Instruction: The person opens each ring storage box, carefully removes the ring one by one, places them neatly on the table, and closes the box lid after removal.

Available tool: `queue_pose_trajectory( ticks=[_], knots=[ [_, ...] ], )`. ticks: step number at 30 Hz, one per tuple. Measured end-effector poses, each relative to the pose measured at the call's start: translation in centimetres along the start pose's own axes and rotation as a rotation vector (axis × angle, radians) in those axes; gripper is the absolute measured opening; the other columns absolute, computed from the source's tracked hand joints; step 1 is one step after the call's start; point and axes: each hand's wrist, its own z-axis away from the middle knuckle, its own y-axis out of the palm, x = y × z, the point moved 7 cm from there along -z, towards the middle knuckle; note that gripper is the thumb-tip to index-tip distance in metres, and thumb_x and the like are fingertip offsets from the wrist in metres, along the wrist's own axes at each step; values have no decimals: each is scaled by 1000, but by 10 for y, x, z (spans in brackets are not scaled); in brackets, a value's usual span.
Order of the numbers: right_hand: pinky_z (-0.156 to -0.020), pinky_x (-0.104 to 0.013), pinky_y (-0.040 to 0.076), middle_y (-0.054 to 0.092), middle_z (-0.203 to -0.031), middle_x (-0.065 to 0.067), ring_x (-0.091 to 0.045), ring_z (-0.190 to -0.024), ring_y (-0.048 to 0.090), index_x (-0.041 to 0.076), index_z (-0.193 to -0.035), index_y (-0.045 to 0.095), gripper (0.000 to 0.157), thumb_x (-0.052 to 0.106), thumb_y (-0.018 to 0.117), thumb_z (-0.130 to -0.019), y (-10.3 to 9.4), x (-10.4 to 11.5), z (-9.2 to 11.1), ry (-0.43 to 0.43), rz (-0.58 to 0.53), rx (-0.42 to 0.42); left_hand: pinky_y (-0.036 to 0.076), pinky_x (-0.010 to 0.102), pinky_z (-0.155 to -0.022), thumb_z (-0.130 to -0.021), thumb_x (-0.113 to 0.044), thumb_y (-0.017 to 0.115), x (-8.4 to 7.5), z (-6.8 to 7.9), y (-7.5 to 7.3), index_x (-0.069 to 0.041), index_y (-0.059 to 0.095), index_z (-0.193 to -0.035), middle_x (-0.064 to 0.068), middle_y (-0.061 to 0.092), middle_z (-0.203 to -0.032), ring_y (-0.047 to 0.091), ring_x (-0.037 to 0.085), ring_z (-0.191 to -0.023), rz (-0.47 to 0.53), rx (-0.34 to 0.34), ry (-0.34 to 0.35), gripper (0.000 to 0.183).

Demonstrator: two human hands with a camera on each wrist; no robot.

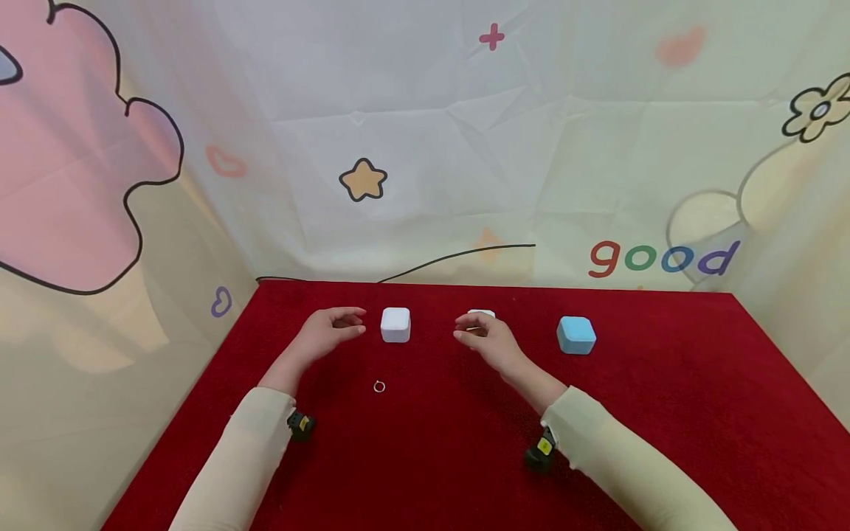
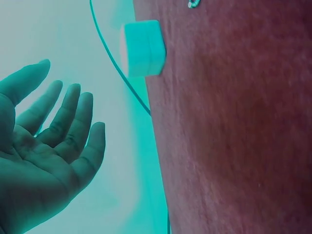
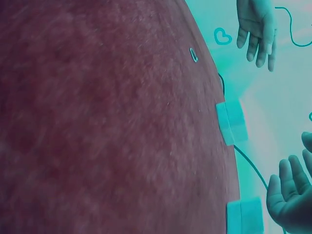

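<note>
My left hand point(image 1: 324, 333) hovers left of a white ring box point(image 1: 395, 325) with its fingers loosely bent and holding nothing; the left wrist view shows its palm point(image 2: 48, 156) with the fingers apart. On the other side, my right hand point(image 1: 490, 341) is held in front of a second white box point(image 1: 482, 313), hiding most of it. Its fingers point(image 3: 287, 183) are relaxed and grip nothing. A small silver ring point(image 1: 379, 386) lies on the red cloth, nearer to me than the first white box. Both visible boxes point(image 3: 232, 123) look closed.
To the right of my right hand stands a light blue box point(image 1: 576, 335) on the red-covered table point(image 1: 425, 457). A pale printed curtain point(image 1: 425, 133) hangs right behind the table's back edge and along its sides.
</note>
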Motion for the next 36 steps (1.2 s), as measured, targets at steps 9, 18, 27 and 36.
queue_pose_trajectory(
  ticks=[9, 18, 27, 36],
  knots=[
    [-93, -29, 56, 63, -132, -25, -24, -110, 65, -5, -132, 58, 36, 13, 62, -101, -21, -3, 8, -34, 21, -23, 53, 48, -103, -100, -19, 64, -10, 8, 9, -6, 58, -144, 20, 65, -135, 62, 35, -123, 13, 1, 14, 46],
    [-89, -26, 54, 62, -135, -24, -34, -117, 61, 0, -132, 60, 37, 15, 65, -99, -36, -6, 15, -50, 117, -30, 55, 45, -99, -99, -16, 66, -20, 10, 25, -4, 58, -143, 21, 66, -134, 63, 36, -122, 55, 6, 53, 47],
    [-89, -21, 53, 61, -139, -25, -39, -123, 60, 0, -139, 56, 42, 11, 63, -99, -46, -6, 21, -91, 133, -16, 56, 41, -99, -97, -15, 67, -31, 6, 44, -3, 57, -144, 18, 64, -141, 63, 34, -124, 82, -2, 79, 48],
    [-91, -26, 53, 58, -142, -25, -38, -125, 58, 1, -142, 55, 45, 13, 63, -100, -52, -8, 23, -52, 136, -34, 56, 44, -100, -98, -15, 67, -45, 1, 62, -6, 58, -143, 19, 64, -138, 63, 36, -126, 138, 29, 109, 47]
  ],
)
